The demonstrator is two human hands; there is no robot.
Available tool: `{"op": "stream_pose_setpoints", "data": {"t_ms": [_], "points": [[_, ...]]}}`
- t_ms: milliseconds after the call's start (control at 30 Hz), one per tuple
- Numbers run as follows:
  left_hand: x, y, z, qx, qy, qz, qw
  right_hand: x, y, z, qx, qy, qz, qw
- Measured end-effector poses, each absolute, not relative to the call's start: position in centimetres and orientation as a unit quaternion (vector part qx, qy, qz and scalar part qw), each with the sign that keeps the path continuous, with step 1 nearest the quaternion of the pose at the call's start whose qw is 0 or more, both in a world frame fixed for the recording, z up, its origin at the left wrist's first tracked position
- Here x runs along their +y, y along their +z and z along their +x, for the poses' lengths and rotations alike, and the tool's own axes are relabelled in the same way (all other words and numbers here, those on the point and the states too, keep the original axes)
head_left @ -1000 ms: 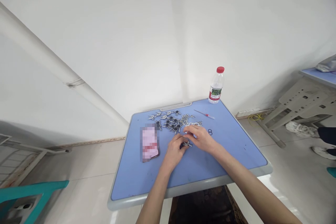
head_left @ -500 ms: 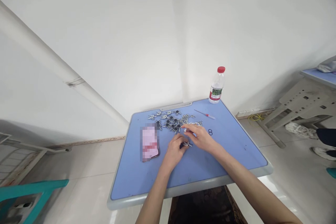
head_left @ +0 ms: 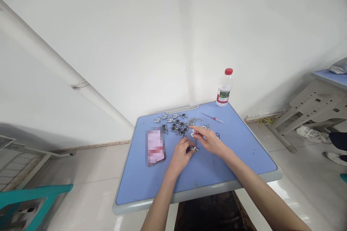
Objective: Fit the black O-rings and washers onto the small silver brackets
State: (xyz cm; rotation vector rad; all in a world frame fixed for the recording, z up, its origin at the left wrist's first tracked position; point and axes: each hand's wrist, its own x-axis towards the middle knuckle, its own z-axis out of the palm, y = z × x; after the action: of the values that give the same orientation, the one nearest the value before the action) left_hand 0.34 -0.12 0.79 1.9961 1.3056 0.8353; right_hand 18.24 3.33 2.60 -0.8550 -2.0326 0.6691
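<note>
Left hand point(head_left: 179, 157) curling closed on a small metal wing fitting point(head_left: 193, 148), bracing it steadily just above the blue tabletop point(head_left: 206, 177); right hand point(head_left: 210, 141) working close beside it, forefinger extending toward the loose metal parts point(head_left: 176, 126), any pinch too small to tell.

A silver wing-type metal fastener point(head_left: 194, 148) — its dark hub partly hidden — lies just in front of a loose heap of matching fasteners point(head_left: 176, 125).

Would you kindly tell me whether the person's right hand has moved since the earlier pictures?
Yes: the right hand's fingers have moved forward, toward the table's far edge.
</note>
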Motion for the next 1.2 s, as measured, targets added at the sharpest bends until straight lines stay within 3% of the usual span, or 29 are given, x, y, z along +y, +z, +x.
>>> {"op": "stream_pose_setpoints", "data": {"t_ms": [267,567,933,1200], "points": [[-0.1,1.2,0.5,0.495,0.312,0.752,0.305,2.9,3.7,17.1,-0.868,0.162,-0.322,0.342],[-0.1,0.7,0.5,0.505,0.309,0.748,0.302,3.1,3.2,16.9,-0.872,0.109,-0.340,0.335],[-0.1,0.8,0.2,0.493,0.290,0.766,0.293,2.5,4.0,18.0,-0.864,0.202,-0.307,0.345],[0.0,0.7,0.3,0.493,0.293,0.764,0.296,3.2,3.2,17.7,-0.852,0.174,-0.331,0.367]]}}
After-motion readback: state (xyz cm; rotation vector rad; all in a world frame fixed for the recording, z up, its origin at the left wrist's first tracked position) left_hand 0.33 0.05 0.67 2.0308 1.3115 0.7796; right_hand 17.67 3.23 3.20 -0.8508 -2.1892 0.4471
